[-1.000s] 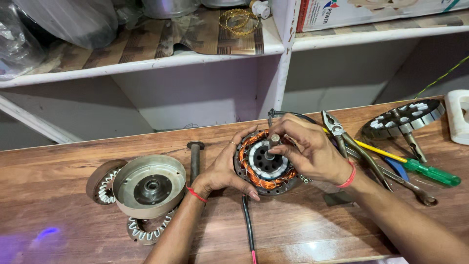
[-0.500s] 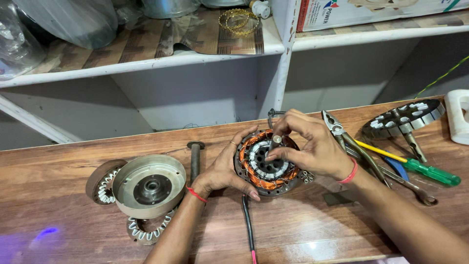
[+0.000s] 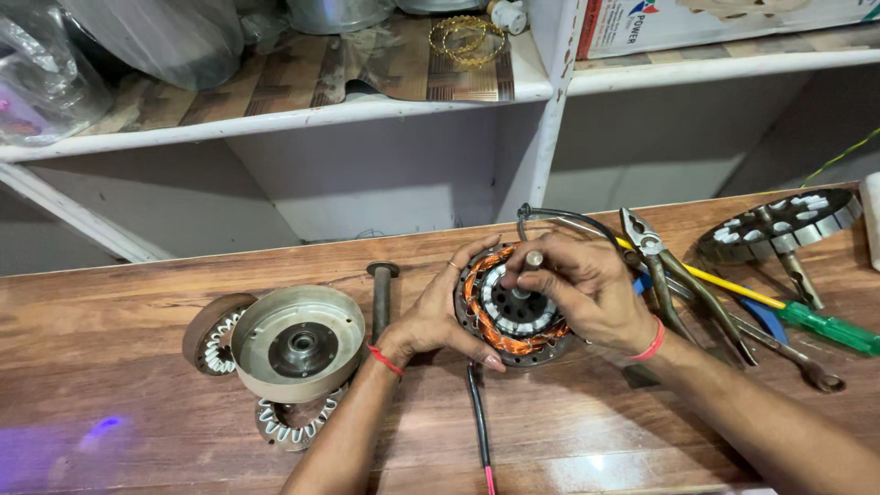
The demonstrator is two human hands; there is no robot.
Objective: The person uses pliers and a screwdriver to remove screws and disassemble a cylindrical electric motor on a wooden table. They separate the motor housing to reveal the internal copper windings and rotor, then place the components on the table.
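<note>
My left hand (image 3: 431,321) cups the stator (image 3: 515,307) on the surface (image 3: 110,312); my right hand (image 3: 596,289) pinches its shaft (image 3: 532,261). I should keep the stator steady and off the copper windings.

the right hand (image 3: 596,298) hides the stator's (image 3: 513,307) right side; the black cable (image 3: 478,426) runs off the bottom edge.

On the wooden workbench (image 3: 110,312), a round metal motor cover (image 3: 298,341) sits toward the left end over two toothed rings. A bolt (image 3: 380,293) stands just beside it. Pliers (image 3: 674,275), a green-handled screwdriver (image 3: 825,325) and a slotted rotor disc (image 3: 788,225) crowd the right end. Gold bangles (image 3: 469,38) rest on the white shelf (image 3: 275,117) behind.
</note>
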